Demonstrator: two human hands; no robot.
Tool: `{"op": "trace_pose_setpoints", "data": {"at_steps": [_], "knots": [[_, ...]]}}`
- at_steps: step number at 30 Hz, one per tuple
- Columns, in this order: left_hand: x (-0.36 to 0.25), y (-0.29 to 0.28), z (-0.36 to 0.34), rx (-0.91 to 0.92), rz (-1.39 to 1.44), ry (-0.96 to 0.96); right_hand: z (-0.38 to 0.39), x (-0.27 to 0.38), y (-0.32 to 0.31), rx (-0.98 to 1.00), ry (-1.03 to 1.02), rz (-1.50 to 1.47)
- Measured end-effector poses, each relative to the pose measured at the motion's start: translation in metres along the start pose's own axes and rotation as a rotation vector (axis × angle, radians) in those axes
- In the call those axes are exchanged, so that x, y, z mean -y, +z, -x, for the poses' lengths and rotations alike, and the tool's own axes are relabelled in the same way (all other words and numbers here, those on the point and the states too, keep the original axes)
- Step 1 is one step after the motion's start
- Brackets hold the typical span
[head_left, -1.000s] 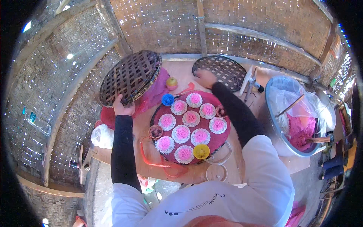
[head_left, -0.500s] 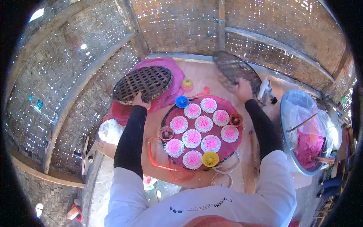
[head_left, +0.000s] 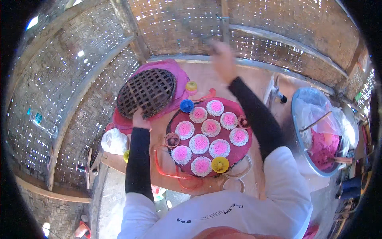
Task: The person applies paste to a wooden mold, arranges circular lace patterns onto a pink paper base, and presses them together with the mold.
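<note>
My left hand (head_left: pixel 141 119) grips the near rim of a dark, round open-weave bamboo tray (head_left: pixel 147 93), which lies over a pink cloth (head_left: pixel 182 75). My right hand (head_left: pixel 223 63) is raised toward the far wall, smeared by motion. A dark blur shows at its fingertips; I cannot make out what it is. Between my arms sits a round, pink-lined tray (head_left: pixel 191 115) with several white lacy rounds topped with pink shreds (head_left: pixel 211 128). On and around it are a yellow mould (head_left: pixel 220 164), a blue mould (head_left: pixel 186 105) and a brown mould (head_left: pixel 172 140).
At the right stands a large grey-blue basin (head_left: pixel 296 119) with pink stuff (head_left: pixel 324 147), clear plastic and a stick. A white plastic bag (head_left: pixel 114 141) sits at the left. Red ribbon (head_left: pixel 163 169) trails by the tray. A woven bamboo wall (head_left: pixel 179 28) borders the table's far edge.
My right hand has swung left and away from me, up toward the wall. The second woven tray it held no longer shows clearly. The left tray has shifted slightly under my left hand.
</note>
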State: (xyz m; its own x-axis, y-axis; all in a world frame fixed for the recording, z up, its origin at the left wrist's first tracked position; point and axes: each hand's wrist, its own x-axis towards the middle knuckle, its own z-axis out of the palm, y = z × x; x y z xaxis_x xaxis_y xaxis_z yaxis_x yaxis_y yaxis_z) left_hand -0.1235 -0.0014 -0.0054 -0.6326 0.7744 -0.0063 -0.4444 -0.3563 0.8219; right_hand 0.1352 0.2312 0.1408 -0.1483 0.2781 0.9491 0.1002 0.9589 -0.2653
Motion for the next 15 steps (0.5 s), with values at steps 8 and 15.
{"op": "trace_pose_setpoints", "data": {"at_steps": [8, 15], "knots": [[-0.008, 0.059, 0.142, -0.339, -0.466, 0.414, 0.067, 0.072, 0.163, 0.525, -0.455, 0.071], [0.013, -0.027, 0.227, -0.137, -0.986, 0.491, 0.07, 0.079, 0.159, 1.079, -0.116, -0.183]]}}
